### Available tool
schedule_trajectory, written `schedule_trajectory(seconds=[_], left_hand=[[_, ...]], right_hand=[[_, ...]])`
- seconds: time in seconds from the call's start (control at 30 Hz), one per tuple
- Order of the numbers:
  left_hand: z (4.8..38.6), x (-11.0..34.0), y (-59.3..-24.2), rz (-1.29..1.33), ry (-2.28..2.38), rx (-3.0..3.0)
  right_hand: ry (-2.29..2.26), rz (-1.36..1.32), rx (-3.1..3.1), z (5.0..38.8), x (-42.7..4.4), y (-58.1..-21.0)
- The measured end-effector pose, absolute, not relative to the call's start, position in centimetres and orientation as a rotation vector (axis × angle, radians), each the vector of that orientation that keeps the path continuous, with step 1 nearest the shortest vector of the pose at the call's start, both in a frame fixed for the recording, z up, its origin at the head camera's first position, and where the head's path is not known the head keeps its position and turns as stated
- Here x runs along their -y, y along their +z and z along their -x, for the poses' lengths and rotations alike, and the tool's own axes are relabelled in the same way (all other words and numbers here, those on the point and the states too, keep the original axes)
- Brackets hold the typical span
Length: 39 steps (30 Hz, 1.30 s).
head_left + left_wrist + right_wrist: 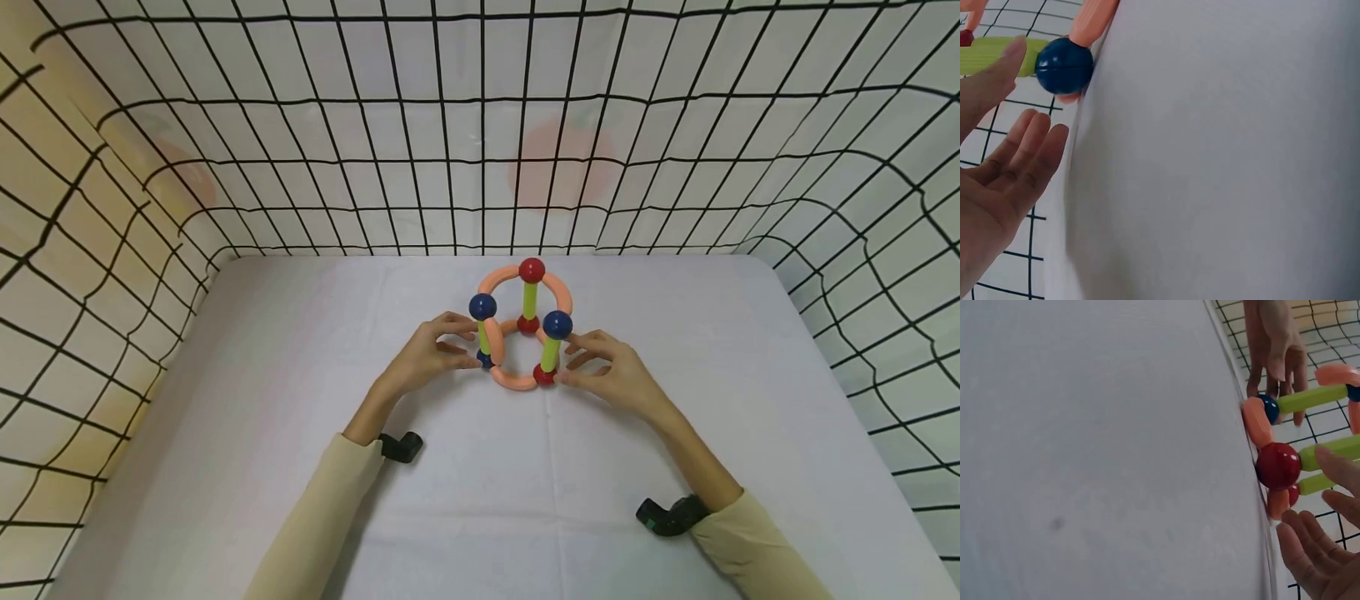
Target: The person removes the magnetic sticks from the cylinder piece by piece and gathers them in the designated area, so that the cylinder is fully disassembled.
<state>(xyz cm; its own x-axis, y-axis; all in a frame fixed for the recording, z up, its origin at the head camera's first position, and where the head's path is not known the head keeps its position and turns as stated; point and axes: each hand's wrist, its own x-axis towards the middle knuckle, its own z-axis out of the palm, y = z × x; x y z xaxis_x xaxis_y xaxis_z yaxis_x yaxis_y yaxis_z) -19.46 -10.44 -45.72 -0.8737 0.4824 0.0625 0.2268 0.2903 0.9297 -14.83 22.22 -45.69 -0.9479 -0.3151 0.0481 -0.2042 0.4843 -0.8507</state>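
A magnetic stick-and-ball frame stands upright on the white table. Three green rods [530, 302] join its lower ring of curved orange rods [513, 382] to the balls above. On top are a red ball [532, 270] at the back and two blue balls [482, 307] in front. One curved orange rod [494, 341] slants down from the upper left blue ball. My left hand [429, 354] is beside the left post, its thumb by the green rod and its fingers loosely extended. At the right post, my right hand [611, 372] has its fingers relaxed near the lower red ball [544, 375].
A black wire grid [483, 158] borders the back and both sides of the white-covered table [480, 508]. Each wrist wears a dark camera mount [402, 447], close to the beige sleeves [318, 517].
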Motion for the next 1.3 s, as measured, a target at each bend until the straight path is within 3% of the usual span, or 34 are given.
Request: schedule_trajectory(seconds=[1.3], left_hand=[[18.8, 9.5, -45.8, -0.691, 1.481, -2.353]], right_hand=[[-1.249, 0.456, -2.624, 15.8, -21.7, -46.0]])
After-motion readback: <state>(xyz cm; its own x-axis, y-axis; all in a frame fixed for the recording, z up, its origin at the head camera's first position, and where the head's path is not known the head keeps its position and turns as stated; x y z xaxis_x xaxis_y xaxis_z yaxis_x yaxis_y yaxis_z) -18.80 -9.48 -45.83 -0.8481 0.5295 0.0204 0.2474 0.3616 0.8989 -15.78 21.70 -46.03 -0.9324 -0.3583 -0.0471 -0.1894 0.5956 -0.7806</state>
